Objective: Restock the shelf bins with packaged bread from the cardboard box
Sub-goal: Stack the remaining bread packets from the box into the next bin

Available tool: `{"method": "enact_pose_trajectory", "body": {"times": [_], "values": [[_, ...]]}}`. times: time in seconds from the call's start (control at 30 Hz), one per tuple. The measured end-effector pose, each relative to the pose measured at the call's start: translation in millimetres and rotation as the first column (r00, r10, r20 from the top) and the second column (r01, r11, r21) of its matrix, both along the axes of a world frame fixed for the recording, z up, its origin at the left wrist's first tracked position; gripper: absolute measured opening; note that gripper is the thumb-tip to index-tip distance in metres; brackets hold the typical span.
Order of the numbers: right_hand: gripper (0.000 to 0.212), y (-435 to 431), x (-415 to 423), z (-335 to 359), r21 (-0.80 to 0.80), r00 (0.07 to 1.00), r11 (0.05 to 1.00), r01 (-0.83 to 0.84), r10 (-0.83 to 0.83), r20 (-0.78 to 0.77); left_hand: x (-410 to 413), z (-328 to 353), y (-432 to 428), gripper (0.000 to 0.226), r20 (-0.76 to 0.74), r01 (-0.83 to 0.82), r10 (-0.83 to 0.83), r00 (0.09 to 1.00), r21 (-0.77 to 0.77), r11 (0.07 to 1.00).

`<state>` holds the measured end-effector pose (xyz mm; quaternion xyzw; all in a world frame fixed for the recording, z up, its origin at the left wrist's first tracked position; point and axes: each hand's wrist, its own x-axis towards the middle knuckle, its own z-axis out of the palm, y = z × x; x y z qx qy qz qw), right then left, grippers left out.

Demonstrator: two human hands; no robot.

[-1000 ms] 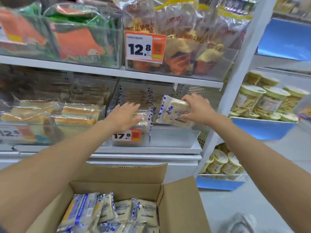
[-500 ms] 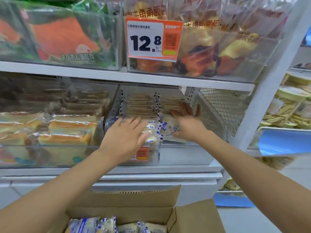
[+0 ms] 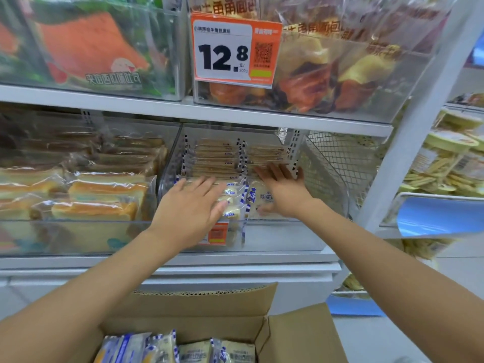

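- The left grip [image 3: 191, 210] is lying flat, fingers straight, pressing on the front bread packets [image 3: 231, 203] in the clear shelf bin [image 3: 288, 237].
- The right grip [image 3: 284, 191] is resting open-palmed, fingers spread, on a blue-and-white packet [image 3: 258, 197] just beside them, clasping nothing.
- Spare packets [image 3: 233, 351] are lying in the cardboard box [image 3: 301, 336] below.

We are in a shop. An orange-and-white paper price tag [image 3: 225, 51] reading 12.8 hangs on a clear plastic bin [image 3: 392, 100] of packaged bread [image 3: 314, 82] on white metal shelves [image 3: 78, 96].
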<state>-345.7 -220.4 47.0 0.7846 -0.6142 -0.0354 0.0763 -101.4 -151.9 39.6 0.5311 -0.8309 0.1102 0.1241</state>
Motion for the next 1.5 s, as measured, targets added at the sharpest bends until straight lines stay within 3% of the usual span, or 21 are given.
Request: {"method": "enact_pose_trajectory", "body": {"times": [0.17, 0.27, 0.4, 0.5, 0.6, 0.7, 0.83, 0.97, 1.07, 1.2, 1.33, 1.5], "values": [[0.119, 0.0, 3.3, 12.2, 0.12, 0.997, 0.993, 0.014, -0.022, 0.068, -0.2, 6.1, 3.6, 0.074, -0.009, 0.003, -0.002, 1.0, 0.08, 0.997], [0.112, 21.9, 5.1, 25.2, 0.073, 0.982, 0.997, 0.031, -0.044, 0.186, -1.5, 14.3, 6.7, 0.063, -0.086, 0.025, -0.013, 0.996, 0.135, 0.99], [0.062, 67.4, 19.5, 31.4, -0.166, 0.892, 0.986, -0.012, 0.085, 0.444, -2.6, 29.0, 35.8, 0.037, -0.429, 0.004, 0.007, 0.903, 0.024, 1.0], [0.022, 113.0, 40.8, 24.2, -0.254, 0.803, 0.965, -0.064, 0.201, 0.56, 2.1, 20.5, 68.5, 0.018, -0.484, 0.003, 0.025, 0.875, 0.056, 0.998], [0.015, 150.8, 63.1, -7.2, -0.138, 0.785, 0.977, -0.162, 0.212, 0.582, 16.9, -17.2, 97.1, 0.018, -0.455, 0.015, 0.132, 0.881, 0.304, 0.952], [0.022, 180.1, 79.4, -63.3, 0.127, 0.808, 0.964, -0.232, 0.118, 0.577, 44.9, -72.8, 124.3, 0.019, -0.381, -0.034, 0.264, 0.886, 0.516, 0.856], [0.037, 207.6, 90.8, -158.0, 0.498, 0.87, 0.831, -0.248, -0.034, 0.491, 105.0, -155.6, 158.5, 0.016, -0.309, -0.136, 0.493, 0.813, 0.722, 0.678], [0.044, 212.0, 100.3, -233.7, 0.68, 0.865, 0.715, -0.162, -0.229, 0.446, 155.9, -214.6, 181.7, 0.022, -0.34, -0.156, 0.643, 0.686, 0.795, 0.587], [0.062, 205.5, 128.4, -273.6, 0.74, 0.798, 0.664, -0.112, -0.384, 0.465, 164.9, -230.8, 191.9, 0.019, -0.384, -0.133, 0.704, 0.598, 0.818, 0.559], [0.083, 196.6, 184.5, -316.5, 0.779, 0.707, 0.625, -0.051, -0.529, 0.47, 159.1, -238.5, 193.5, 0.012, -0.41, -0.094, 0.724, 0.554, 0.834, 0.544], [0.026, 194.0, 190.9, -330.3, 0.688, 0.624, 0.725, 0.024, -0.549, 0.557, 157.4, -236.1, 189.6, 0.007, -0.399, -0.104, 0.712, 0.577, 0.829, 0.549], [0.018, 213.8, 137.0, -281.2, 0.636, 0.526, 0.768, -0.069, -0.514, 0.678, 138.9, -229.0, 183.3, 0.005, -0.501, -0.095, 0.703, 0.505, 0.777, 0.622]]}}
